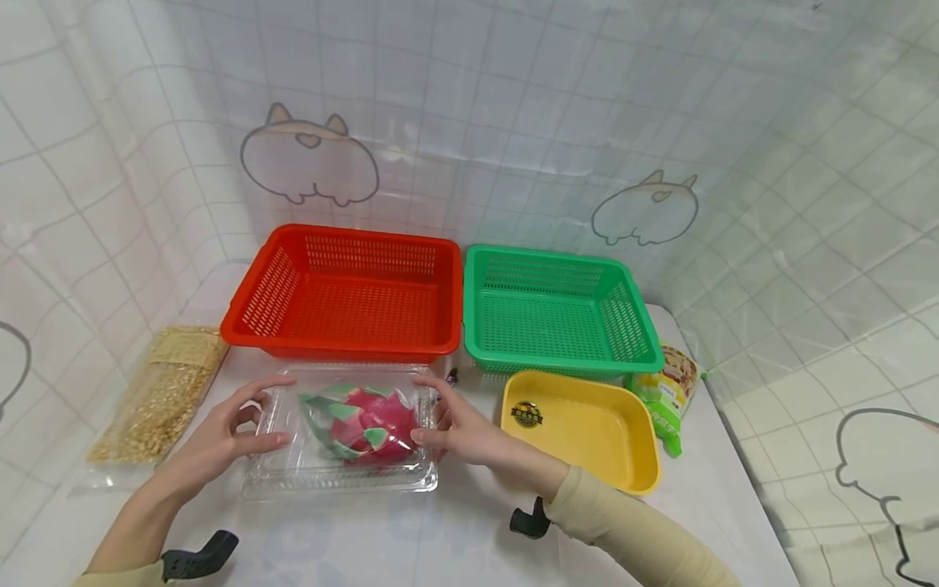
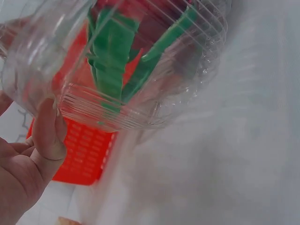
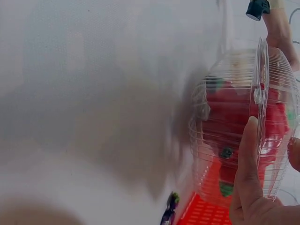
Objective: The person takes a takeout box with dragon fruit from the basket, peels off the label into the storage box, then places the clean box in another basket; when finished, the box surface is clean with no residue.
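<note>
A lidded clear plastic box (image 1: 275, 424) with a pink dragon fruit (image 1: 374, 424) inside hangs a little above the white table in front of me. My left hand (image 1: 227, 432) grips its left end, thumb on the near side and fingers toward the far edge. At the opposite end my right hand (image 1: 462, 428) holds the box the same way. Green leaf tips of the fruit show through the ribbed wall in the left wrist view. In the right wrist view, a finger (image 3: 248, 164) lies along the box's rim seam, which looks closed there.
Behind the box stand a red basket (image 1: 367, 314) and a green basket (image 1: 546, 318). A yellow tray (image 1: 587, 424) is at right, beside a green snack bag (image 1: 667, 395). A bag of grains (image 1: 157, 391) lies left. A small purple-wrapped item (image 3: 170, 208) lies near the red basket.
</note>
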Demonstrator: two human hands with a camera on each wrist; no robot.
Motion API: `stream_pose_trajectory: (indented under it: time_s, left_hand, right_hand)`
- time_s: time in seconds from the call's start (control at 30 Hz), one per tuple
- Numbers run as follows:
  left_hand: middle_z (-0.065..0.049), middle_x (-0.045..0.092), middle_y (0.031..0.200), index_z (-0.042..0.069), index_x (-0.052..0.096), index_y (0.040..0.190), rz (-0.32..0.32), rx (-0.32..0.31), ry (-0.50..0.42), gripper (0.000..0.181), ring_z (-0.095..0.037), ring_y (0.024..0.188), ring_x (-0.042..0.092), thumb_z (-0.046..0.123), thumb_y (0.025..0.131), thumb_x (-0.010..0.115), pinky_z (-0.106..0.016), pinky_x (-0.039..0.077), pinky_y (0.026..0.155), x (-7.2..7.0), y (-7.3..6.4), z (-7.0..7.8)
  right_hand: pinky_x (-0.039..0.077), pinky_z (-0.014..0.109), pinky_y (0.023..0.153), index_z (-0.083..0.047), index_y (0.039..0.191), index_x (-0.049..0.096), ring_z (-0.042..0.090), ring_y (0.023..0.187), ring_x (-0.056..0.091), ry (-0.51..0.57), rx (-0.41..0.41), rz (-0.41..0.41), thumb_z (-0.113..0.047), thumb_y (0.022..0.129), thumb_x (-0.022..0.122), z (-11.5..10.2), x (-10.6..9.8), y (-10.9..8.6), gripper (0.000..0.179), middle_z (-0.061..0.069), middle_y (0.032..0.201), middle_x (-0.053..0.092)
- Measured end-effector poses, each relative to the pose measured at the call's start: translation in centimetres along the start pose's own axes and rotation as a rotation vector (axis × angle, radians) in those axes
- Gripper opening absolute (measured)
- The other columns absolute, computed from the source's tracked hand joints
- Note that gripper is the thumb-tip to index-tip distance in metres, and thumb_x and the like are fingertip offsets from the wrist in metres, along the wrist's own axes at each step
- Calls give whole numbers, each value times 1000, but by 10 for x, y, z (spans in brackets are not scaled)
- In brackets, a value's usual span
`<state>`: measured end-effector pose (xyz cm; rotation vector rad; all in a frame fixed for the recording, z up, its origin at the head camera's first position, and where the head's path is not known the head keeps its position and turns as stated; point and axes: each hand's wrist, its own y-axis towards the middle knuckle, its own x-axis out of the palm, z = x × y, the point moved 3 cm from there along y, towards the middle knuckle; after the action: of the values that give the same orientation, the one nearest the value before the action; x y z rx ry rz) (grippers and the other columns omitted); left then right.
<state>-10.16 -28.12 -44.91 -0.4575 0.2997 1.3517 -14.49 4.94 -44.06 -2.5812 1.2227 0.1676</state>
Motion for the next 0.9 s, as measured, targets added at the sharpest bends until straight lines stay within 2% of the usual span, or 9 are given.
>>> stream_pose_trajectory:
  time_s: [0.13, 0.3, 0.53, 0.9]
  left_hand:
    - [-7, 40, 122, 22, 36, 153, -10, 2, -18, 72, -24, 108, 41, 24, 90, 72, -34, 50, 75, 1, 0, 8]
    - [-10, 38, 127, 21, 35, 153, -24, -1, -34, 73, -34, 117, 38, 24, 91, 71, -39, 49, 77, 5, 0, 18]
    - [-8, 41, 111, 20, 41, 149, -11, 58, -15, 67, -20, 99, 47, 23, 90, 73, -30, 50, 69, 13, -4, 35]
    - [-11, 44, 109, 18, 44, 146, -34, 77, -69, 63, -16, 92, 53, 20, 90, 73, -33, 54, 63, 26, 0, 52]
  right_hand:
    - [59, 50, 67, -33, 151, 35, 24, 78, 59, -15, 0, 1, -10, 91, 73, -1, -5, -4, 74, 12, 93, 51]
    - [58, 44, 70, -42, 147, 36, 23, 81, 57, -37, 41, 13, -17, 92, 72, -3, -13, -13, 70, 12, 100, 51]
    - [58, 36, 67, -36, 148, 39, 24, 84, 54, 4, 61, 40, -16, 91, 73, -9, -25, -25, 70, 13, 102, 48]
    - [59, 43, 69, -39, 145, 42, 25, 80, 58, -19, 71, 57, -21, 90, 74, -12, -43, -41, 66, 15, 106, 48]
